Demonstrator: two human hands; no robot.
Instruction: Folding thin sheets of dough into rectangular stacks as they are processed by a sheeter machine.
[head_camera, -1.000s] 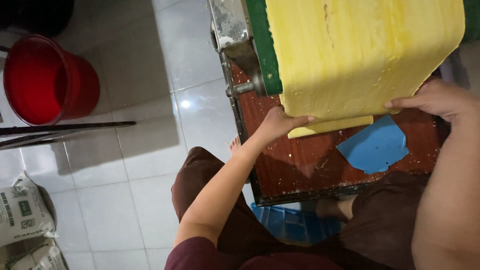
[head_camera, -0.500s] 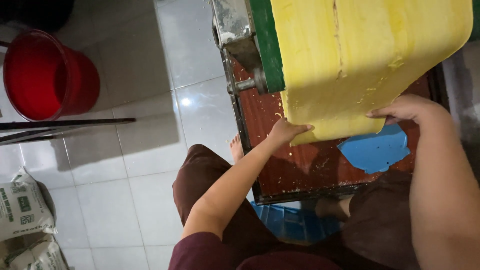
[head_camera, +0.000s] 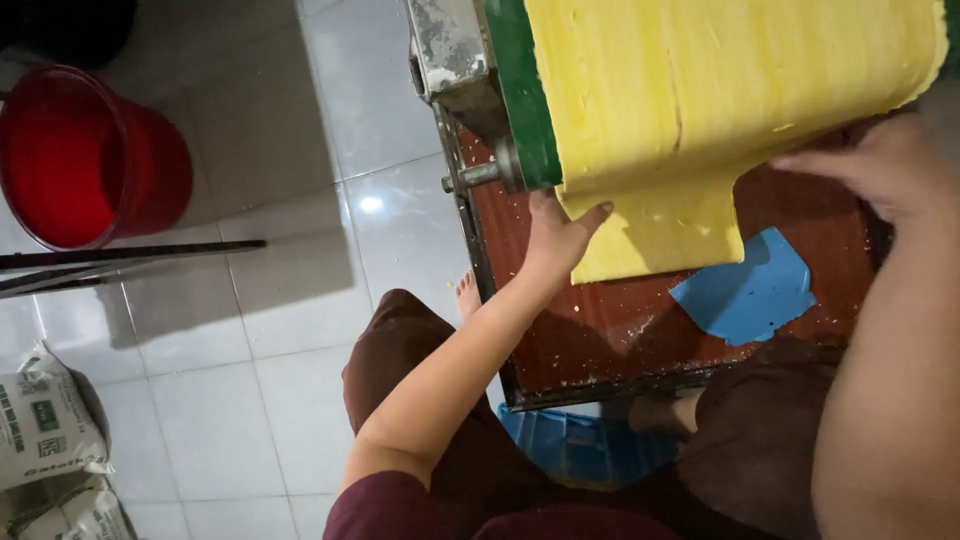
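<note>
A wide yellow dough sheet (head_camera: 720, 110) runs down off a green roller (head_camera: 515, 90) of a metal machine (head_camera: 450, 50) and hangs over a reddish-brown tray (head_camera: 610, 320). My left hand (head_camera: 555, 235) grips the sheet's lower left corner, thumb on top. My right hand (head_camera: 870, 165) rests at the sheet's lower right edge, fingers bent over it. A blue plastic scraper (head_camera: 750, 290) lies on the tray under the hanging end. My knees in brown trousers sit below the tray.
A red bucket (head_camera: 90, 160) stands on the white tiled floor at the left, with a dark rod (head_camera: 130, 255) lying beside it. Printed sacks (head_camera: 45, 430) lie at the bottom left. A blue crate (head_camera: 580, 445) sits under the tray.
The dough sheet has come further down and its end now hangs lower over the tray. Both hands have shifted up along its lower edge, and the view has moved closer.
</note>
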